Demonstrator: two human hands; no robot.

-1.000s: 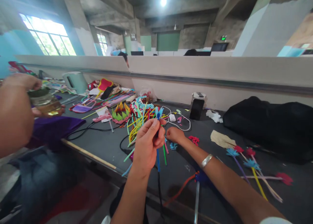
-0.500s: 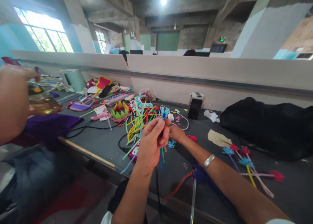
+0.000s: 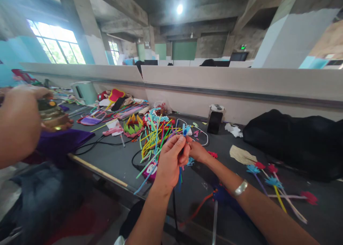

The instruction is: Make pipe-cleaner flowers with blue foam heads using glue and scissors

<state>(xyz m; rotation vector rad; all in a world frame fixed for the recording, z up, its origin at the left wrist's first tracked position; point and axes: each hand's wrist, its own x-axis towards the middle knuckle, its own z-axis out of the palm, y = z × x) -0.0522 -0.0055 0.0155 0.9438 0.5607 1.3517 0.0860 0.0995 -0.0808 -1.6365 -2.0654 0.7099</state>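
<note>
My left hand (image 3: 173, 155) is closed in a pinch just under the head of a small blue craft flower (image 3: 185, 130). Blue and green strips hang below its fist. Close against it, my right hand (image 3: 197, 151) has its fingers bent at the flower's base; their tips are partly hidden. A silver bracelet (image 3: 240, 188) circles my right wrist. Behind my left hand lies a tangle of coloured stems (image 3: 154, 138). On the table beyond my right forearm rest several finished-looking red and blue flowers (image 3: 273, 181) with long stems.
At left, a co-worker's hand (image 3: 21, 113) is at a glass vessel (image 3: 50, 113). A green kettle (image 3: 85, 92), a leafy craft crown (image 3: 132, 126), a phone (image 3: 214, 122) and a black bag (image 3: 289, 141) stand along the partition (image 3: 235, 79). A wooden strip (image 3: 99, 170) edges the table.
The view has shifted slightly, so most things sit lower and further right. Both hands keep their hold around the blue flower with little change. The co-worker's hand has moved slightly at the vessel.
</note>
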